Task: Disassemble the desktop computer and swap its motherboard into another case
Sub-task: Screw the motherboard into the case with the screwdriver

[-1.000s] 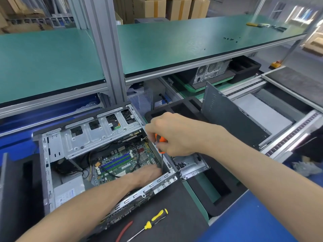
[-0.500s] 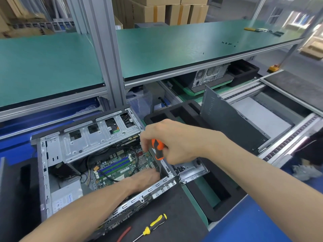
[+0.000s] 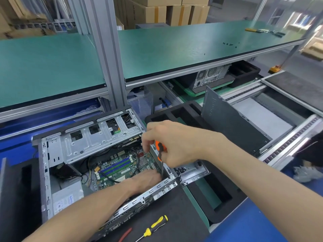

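An open desktop case (image 3: 57, 154) lies on the bench with its green motherboard (image 3: 120, 165) exposed. My right hand (image 3: 176, 142) grips an orange-and-black screwdriver (image 3: 160, 151) upright, its shaft pointing down to the board's near right corner. My left hand (image 3: 146, 179) reaches inside the case and rests flat on the motherboard beside the screwdriver tip. The tip itself is hidden behind the case wall and my fingers.
A small metal tray (image 3: 194, 172) with several black screws sits right of the case. A yellow screwdriver (image 3: 153, 226) and red-handled pliers (image 3: 125, 234) lie on the black mat in front. A grey side panel (image 3: 225, 117) leans at the right. Another computer (image 3: 211, 75) stands under the green shelf (image 3: 174, 48).
The view has shifted slightly. My right hand has turned a little on the screwdriver handle; my left hand stays on the board.
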`<state>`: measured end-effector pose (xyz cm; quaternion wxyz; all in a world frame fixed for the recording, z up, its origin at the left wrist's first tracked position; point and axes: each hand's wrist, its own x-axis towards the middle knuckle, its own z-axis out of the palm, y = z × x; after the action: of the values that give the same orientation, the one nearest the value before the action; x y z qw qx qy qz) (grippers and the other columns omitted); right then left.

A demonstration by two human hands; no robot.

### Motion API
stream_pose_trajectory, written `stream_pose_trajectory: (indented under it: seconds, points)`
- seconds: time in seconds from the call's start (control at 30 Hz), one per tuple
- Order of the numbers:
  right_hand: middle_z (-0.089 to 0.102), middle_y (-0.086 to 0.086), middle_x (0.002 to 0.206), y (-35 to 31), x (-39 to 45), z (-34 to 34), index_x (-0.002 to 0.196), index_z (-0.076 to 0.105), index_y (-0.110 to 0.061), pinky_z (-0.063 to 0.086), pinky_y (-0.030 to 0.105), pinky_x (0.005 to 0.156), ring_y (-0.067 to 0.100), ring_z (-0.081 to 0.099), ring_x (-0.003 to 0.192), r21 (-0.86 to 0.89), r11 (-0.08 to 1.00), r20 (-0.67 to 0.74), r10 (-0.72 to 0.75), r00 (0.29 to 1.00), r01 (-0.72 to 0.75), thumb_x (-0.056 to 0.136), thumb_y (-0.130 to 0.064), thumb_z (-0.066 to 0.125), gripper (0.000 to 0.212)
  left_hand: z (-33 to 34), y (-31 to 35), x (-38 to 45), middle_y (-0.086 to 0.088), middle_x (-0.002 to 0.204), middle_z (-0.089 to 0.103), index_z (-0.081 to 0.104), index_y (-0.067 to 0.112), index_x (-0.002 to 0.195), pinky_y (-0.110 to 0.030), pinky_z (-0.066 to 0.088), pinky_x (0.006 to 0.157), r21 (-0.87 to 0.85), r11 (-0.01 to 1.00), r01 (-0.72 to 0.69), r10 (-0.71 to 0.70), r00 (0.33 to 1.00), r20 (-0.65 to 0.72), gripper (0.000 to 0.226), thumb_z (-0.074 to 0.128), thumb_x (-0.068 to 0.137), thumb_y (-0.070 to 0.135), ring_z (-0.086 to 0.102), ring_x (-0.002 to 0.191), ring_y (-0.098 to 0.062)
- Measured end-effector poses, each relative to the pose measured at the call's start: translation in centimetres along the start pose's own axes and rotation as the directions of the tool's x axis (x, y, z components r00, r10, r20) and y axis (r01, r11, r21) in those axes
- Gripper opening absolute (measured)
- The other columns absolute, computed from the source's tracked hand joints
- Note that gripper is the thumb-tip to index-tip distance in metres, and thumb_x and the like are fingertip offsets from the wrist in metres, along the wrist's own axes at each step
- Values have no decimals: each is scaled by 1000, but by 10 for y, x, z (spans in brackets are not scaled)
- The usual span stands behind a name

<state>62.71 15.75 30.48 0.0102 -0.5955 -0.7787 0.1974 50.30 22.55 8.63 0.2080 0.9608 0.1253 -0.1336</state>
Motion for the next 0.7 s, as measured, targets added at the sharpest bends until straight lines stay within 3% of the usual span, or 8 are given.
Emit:
stream_pose_trajectory:
  seconds: [0.07, 0.13, 0.23, 0.37, 0.5, 0.57, 0.63, 0.7]
  points:
    - [44, -5, 83, 1, 1, 4, 93, 51, -22, 38, 37, 60, 21, 49, 69, -233, 970, -137, 40, 990, -72, 84, -37, 64, 21, -4, 3, -1, 13, 53, 27, 26, 28, 55, -31, 35, 58, -67, 998, -21, 19, 999, -33, 40, 48, 80, 6, 27, 48, -3]
    - [30, -2, 68, 1, 3, 5, 89, 43, -20, 30, 35, 59, 23, 34, 58, -430, 879, -244, 105, 964, -205, 95, -61, 48, 41, -8, 7, -4, 13, 54, 28, 26, 29, 55, -31, 34, 59, -60, 998, -11, 11, 1000, -10, 44, 50, 82, 5, 28, 48, -5]
    - [25, -3, 69, 2, 6, 4, 94, 52, -18, 34, 38, 62, 29, 40, 69, -380, 905, -204, 118, 972, -190, 101, -51, 45, 35, -9, 8, -2, 10, 56, 29, 27, 27, 56, -33, 36, 63, -24, 999, 36, -35, 999, 37, 46, 51, 87, 4, 35, 55, -21]
    - [52, -4, 89, 5, 4, 1, 91, 56, -21, 43, 35, 70, 23, 54, 86, -206, 978, -65, 32, 997, -45, 94, -23, 58, 4, -12, 11, -2, 8, 57, 29, 27, 26, 57, -34, 36, 65, -19, 999, 29, -28, 999, 44, 46, 49, 90, 3, 39, 65, -23]
    - [45, -9, 95, 3, -1, -2, 92, 62, -24, 44, 33, 63, 13, 51, 80, -94, 996, -8, -2, 1000, 1, 76, -4, 63, 25, -12, 10, -4, 9, 55, 29, 30, 24, 55, -35, 36, 63, -29, 999, 35, -33, 998, 57, 44, 49, 88, 1, 35, 59, -23]
    - [43, -6, 92, 2, -2, 3, 95, 58, -24, 40, 35, 58, 18, 49, 75, -188, 982, -100, 9, 995, -27, 80, -23, 67, 18, -10, 7, -4, 6, 53, 30, 39, 14, 55, -37, 40, 62, -17, 998, 59, -58, 995, 82, 36, 48, 85, -2, 36, 56, -23]
    - [35, -2, 77, 2, 1, 8, 100, 57, -21, 33, 35, 61, 25, 41, 69, -363, 918, -230, 77, 970, -159, 92, -53, 56, 33, -10, 8, -4, 5, 54, 30, 39, 13, 55, -37, 40, 63, -16, 998, 62, -60, 994, 86, 35, 48, 85, -3, 38, 58, -24]
    - [22, -2, 68, 2, 5, 8, 100, 56, -17, 32, 37, 62, 28, 36, 69, -437, 872, -272, 105, 956, -220, 99, -57, 45, 42, -12, 11, -4, 7, 56, 29, 30, 22, 55, -34, 38, 64, -21, 998, 55, -53, 996, 71, 44, 50, 88, 0, 39, 64, -24]
